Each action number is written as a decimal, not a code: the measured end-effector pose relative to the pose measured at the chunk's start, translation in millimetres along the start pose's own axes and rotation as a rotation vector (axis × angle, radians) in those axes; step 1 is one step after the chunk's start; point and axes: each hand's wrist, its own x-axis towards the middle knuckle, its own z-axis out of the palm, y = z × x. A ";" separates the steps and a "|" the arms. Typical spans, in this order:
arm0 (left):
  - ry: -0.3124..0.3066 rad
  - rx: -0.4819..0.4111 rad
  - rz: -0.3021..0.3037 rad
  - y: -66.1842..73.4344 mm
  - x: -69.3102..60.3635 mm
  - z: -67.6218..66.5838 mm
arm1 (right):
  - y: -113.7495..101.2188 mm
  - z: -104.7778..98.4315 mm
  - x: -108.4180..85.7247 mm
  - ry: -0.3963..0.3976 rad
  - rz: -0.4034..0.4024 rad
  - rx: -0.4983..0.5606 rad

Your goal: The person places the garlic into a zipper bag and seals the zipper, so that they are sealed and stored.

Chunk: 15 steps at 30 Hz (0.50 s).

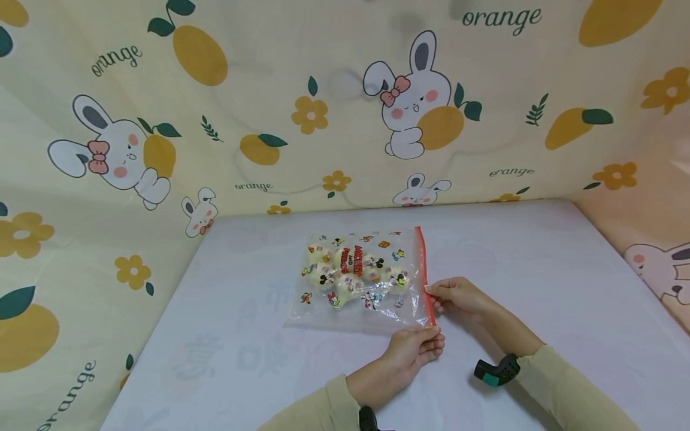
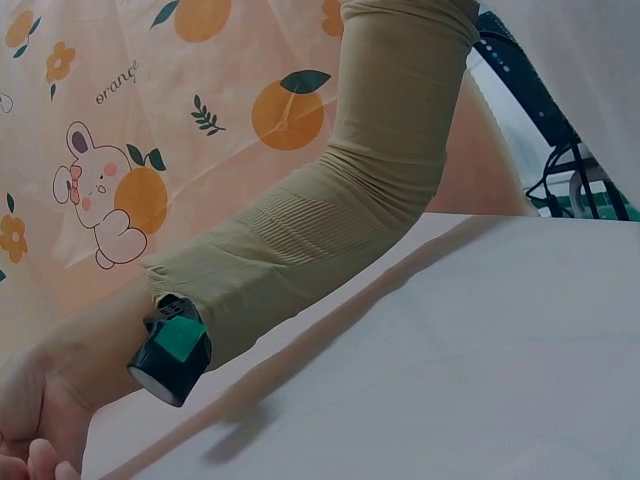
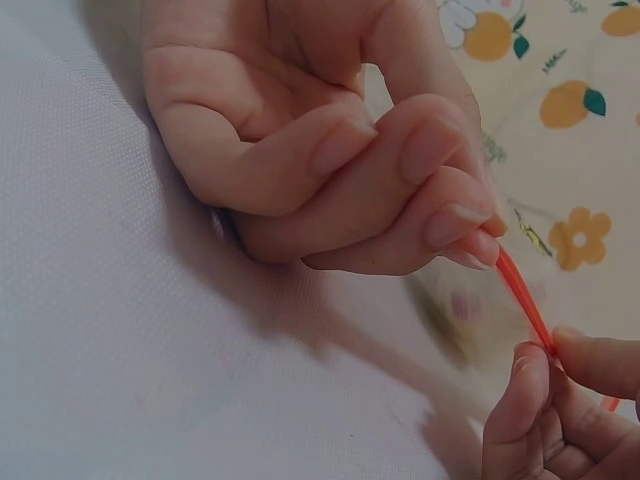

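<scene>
A clear zip bag (image 1: pixel 350 314) printed with cartoon figures lies flat on the white table, its red zip strip (image 1: pixel 422 257) facing right. Inside are several pale, rounded pieces (image 1: pixel 349 287); their kind is unclear. At the strip's near corner, my left hand (image 1: pixel 412 353) pinches the red edge between thumb and fingers. My right hand (image 1: pixel 458 296) pinches the same strip farther up. The right wrist view shows the right hand (image 3: pixel 320 150) close up, its other fingers curled, with the left hand (image 3: pixel 570 410) gripping the strip below it. The left wrist view misses the bag.
The white table (image 1: pixel 226 359) spreads around the bag. A cream cloth (image 1: pixel 334 48) printed with rabbits and oranges hangs behind and beside it. Black wrist cameras (image 1: pixel 497 371) sit at both sleeves. Dark equipment with cables (image 2: pixel 565 180) stands beyond the table edge.
</scene>
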 end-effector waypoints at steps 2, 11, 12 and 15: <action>0.001 0.002 -0.001 -0.2 0.0 -0.1 | 0.6 -0.8 0.2 -0.002 -0.005 0.008; -0.005 0.010 -0.003 0.9 -0.2 -0.3 | 0.9 -3.7 2.3 -0.035 -0.023 0.061; -0.006 0.011 -0.003 0.9 -0.3 -0.1 | 0.9 -3.3 2.6 -0.018 -0.003 0.057; -0.003 0.018 -0.008 0.7 -0.5 0.1 | 0.4 -2.4 3.6 -0.009 0.017 0.053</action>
